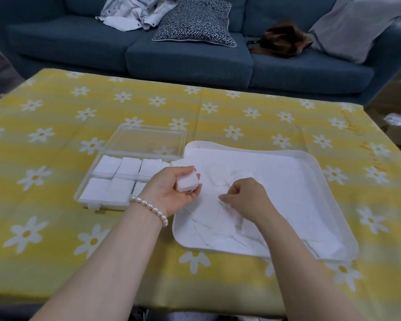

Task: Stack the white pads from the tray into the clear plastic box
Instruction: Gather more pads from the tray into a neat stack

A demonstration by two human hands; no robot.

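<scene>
I'm holding a small stack of pads in my left hand, fingers curled round it, just over the tray edge nr the box. My right hand is pinching at a loose pad in the tray; can't tell if it's actually lifting one. Risks, imo: pads are thin and overlapping, so I'm prob grabbing two at once, or knocking the stack askew while adding. Box compartments are looking nearly full, so the stack may not be fitting w/o squashing.
</scene>
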